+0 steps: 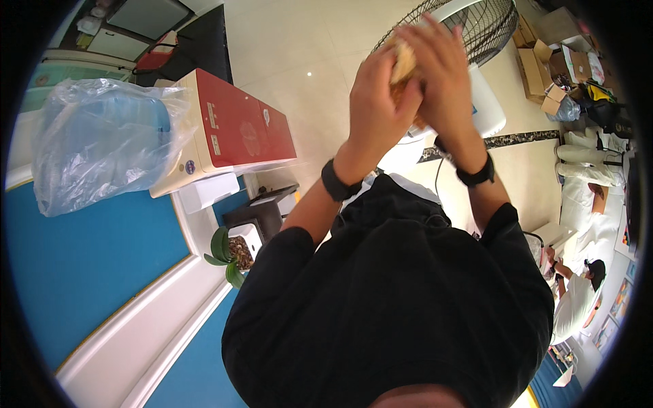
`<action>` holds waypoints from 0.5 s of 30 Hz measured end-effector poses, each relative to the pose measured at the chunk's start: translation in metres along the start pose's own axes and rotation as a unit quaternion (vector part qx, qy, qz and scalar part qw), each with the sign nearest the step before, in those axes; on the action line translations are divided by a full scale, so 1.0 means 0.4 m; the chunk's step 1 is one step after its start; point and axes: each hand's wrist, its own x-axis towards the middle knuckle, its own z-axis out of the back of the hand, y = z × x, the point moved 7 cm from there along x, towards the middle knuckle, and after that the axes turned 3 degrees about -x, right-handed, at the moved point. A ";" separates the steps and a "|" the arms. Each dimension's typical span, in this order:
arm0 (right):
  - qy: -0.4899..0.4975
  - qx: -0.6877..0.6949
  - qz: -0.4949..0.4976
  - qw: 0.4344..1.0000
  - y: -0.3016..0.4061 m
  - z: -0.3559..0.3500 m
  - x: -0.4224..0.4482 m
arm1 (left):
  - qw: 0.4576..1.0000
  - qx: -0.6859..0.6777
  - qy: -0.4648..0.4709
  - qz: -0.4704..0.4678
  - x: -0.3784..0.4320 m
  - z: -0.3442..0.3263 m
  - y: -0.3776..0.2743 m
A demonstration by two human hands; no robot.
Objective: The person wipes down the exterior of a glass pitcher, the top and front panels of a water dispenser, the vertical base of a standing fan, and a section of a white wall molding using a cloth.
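Both hands are raised together in front of me, cupped around a tan and orange-brown object (404, 62). My left hand (375, 97) grips it from the left, thumb across its near side. My right hand (443, 71) lies over its right side with the fingers stretched upward, slightly blurred. The palms and fingers cover most of the object, so its kind cannot be made out. Black bands circle both wrists. Just behind the hands stands an electric fan (491, 35) with a dark wire cage and a white body.
A red-fronted water dispenser (240, 122) stands left, its blue water bottle (122, 127) wrapped in clear plastic. Below is a potted plant (222, 250). Cardboard boxes (533, 71) lie at upper right. A person in a white shirt (574, 311) is at far right. A cable (437, 176) hangs near me.
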 end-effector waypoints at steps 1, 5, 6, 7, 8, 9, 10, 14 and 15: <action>-0.021 -0.001 0.007 1.000 -0.006 0.022 0.016 | 0.999 0.005 0.002 -0.035 0.016 -0.010 -0.020; -0.026 0.023 -0.054 0.998 -0.030 0.029 0.010 | 0.996 0.003 -0.024 -0.087 0.051 -0.019 -0.053; -0.023 0.021 -0.057 0.998 -0.027 0.016 -0.002 | 0.998 -0.002 -0.013 -0.066 0.040 -0.020 -0.033; -0.042 0.019 -0.048 0.998 -0.017 0.003 -0.022 | 0.999 -0.005 -0.003 -0.045 0.026 -0.018 -0.012; -0.060 0.017 -0.039 0.997 -0.007 -0.010 -0.040 | 0.999 0.009 -0.007 -0.039 0.007 -0.009 -0.004; -0.056 0.019 -0.042 0.997 0.005 -0.026 -0.054 | 0.999 0.009 -0.005 -0.033 -0.012 -0.001 0.002; -0.054 0.038 -0.039 0.997 0.022 -0.039 -0.066 | 1.000 0.008 -0.011 -0.019 -0.031 0.010 0.010; -0.026 0.043 -0.032 0.998 0.045 -0.087 -0.132 | 0.999 0.018 -0.004 0.040 -0.104 0.038 0.048; -0.019 0.040 -0.027 0.999 0.051 -0.100 -0.149 | 0.998 0.023 -0.001 0.057 -0.121 0.043 0.060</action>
